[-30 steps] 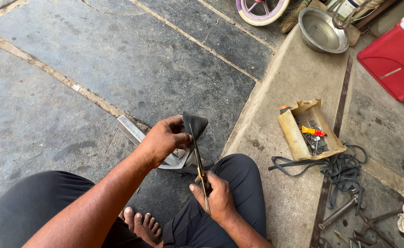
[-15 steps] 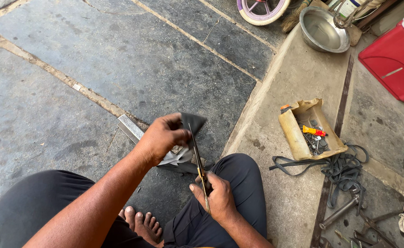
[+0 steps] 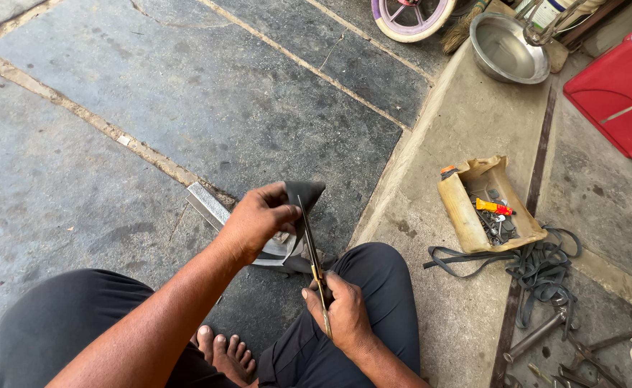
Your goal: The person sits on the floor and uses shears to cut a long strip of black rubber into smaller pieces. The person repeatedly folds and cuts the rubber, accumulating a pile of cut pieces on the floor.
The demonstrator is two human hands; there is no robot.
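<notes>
Scissors (image 3: pixel 314 251) in my right hand (image 3: pixel 345 316) bite into the black rubber piece (image 3: pixel 303 195) my left hand (image 3: pixel 258 219) pinches above the stone floor (image 3: pixel 187 93); judging by this, most cutting remains.

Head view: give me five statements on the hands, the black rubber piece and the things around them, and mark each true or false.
1. The left hand grips a black rubber piece. True.
2. The right hand holds a hammer. False: it holds scissors, with the blades reaching up to the rubber piece.
3. The metal bowl lies between the person's knees. False: it sits far off, at the top of the picture, near a red box.
4. An open cardboard tray of small parts sits on the concrete ledge to the person's right. True.
5. The person wears shoes. False: a bare foot shows below the left arm.
</notes>
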